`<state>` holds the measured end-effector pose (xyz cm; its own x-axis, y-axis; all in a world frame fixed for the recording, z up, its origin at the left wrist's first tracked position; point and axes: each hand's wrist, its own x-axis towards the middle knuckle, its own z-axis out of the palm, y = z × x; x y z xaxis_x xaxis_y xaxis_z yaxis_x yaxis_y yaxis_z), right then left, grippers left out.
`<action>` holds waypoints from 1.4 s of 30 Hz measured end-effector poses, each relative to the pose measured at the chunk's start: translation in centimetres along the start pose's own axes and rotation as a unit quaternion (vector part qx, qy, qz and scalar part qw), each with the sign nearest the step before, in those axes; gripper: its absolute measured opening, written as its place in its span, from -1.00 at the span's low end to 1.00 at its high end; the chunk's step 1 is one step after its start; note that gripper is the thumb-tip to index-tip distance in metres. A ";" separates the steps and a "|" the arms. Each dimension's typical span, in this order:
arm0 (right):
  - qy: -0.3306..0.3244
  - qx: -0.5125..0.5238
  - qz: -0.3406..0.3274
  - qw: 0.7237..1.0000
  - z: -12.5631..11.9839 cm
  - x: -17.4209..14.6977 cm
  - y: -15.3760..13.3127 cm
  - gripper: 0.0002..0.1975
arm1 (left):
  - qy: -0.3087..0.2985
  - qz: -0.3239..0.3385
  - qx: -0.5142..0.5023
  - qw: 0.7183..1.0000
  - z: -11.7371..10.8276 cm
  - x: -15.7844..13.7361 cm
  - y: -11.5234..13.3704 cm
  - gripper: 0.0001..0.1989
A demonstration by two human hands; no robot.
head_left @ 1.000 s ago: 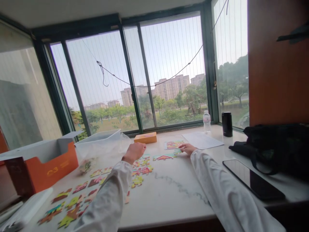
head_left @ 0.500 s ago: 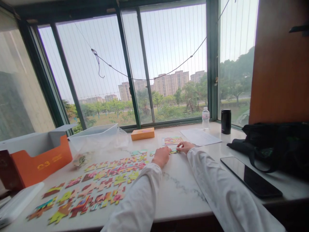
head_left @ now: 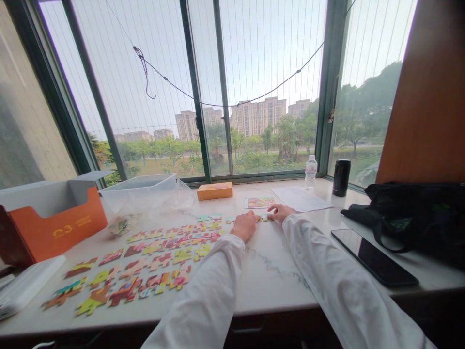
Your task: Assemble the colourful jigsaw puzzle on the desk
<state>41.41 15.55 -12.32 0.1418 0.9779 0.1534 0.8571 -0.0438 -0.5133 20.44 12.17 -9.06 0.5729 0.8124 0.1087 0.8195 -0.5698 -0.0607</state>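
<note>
Small joined jigsaw pieces (head_left: 264, 218) lie on the marble-patterned table between my two hands. My left hand (head_left: 245, 226) rests on the table with fingers curled and closed at their left end. From the other side my right hand (head_left: 280, 213) pinches their right edge between thumb and fingers. The fingers hide part of these pieces. Just beyond them lies a colourful picture card (head_left: 260, 202). Left of my left hand, many loose and joined jigsaw pieces (head_left: 160, 261) are spread in rows.
An orange box (head_left: 215, 191) stands near the window. Further left are a clear plastic tub (head_left: 141, 184), a plastic bag of pieces (head_left: 121, 226) and a large open carton (head_left: 65, 228). On the right are paper (head_left: 303, 199), a bottle (head_left: 310, 173), a black can (head_left: 341, 178), a phone (head_left: 374, 257) and a black bag (head_left: 414, 213).
The view has tilted and shifted slightly, so the table sits a little higher. Both hands stay at the same jigsaw pieces, with only slight finger movement.
</note>
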 end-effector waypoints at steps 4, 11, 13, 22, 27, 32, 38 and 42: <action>-0.003 0.003 0.000 1.000 0.1 -0.2 -0.3 -0.72 | -0.003 -0.003 0.002 1.000 0.0 0.3 0.1 -0.55; -0.008 -0.004 0.010 1.000 -0.2 -0.9 -1.1 -0.76 | -0.006 -0.012 0.001 1.000 -0.1 0.3 0.3 -0.54; -0.008 -0.006 0.010 1.000 -0.3 -1.1 -1.3 -0.76 | -0.004 -0.013 0.000 1.000 -0.1 0.3 0.3 -0.54; -0.003 -0.013 0.022 1.000 -0.1 -1.0 -1.8 -0.75 | 0.004 -0.009 -0.012 1.000 -0.1 0.3 0.2 -0.51; -0.001 -0.013 0.027 1.000 0.0 -0.8 -1.6 -0.73 | -0.003 -0.014 -0.018 1.000 -0.2 0.5 0.1 -0.50; -0.004 -0.017 0.025 1.000 -1.1 -0.4 -0.7 -0.67 | -0.001 -0.025 -0.019 0.999 -0.2 0.8 0.3 -0.50; -0.032 -0.009 0.021 0.999 -1.6 -0.6 -0.3 -0.65 | 0.002 -0.026 -0.011 1.000 -0.1 0.7 0.4 -0.48; -0.030 -0.010 0.022 0.999 -1.3 -0.7 -0.6 -0.65 | 0.002 -0.024 -0.005 1.000 0.0 0.3 0.4 -0.50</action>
<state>41.48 14.58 -11.03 0.1506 0.9853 0.0804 0.8606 -0.0906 -0.5011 20.93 12.18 -9.03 0.5335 0.8379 0.1151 0.8455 -0.5320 -0.0461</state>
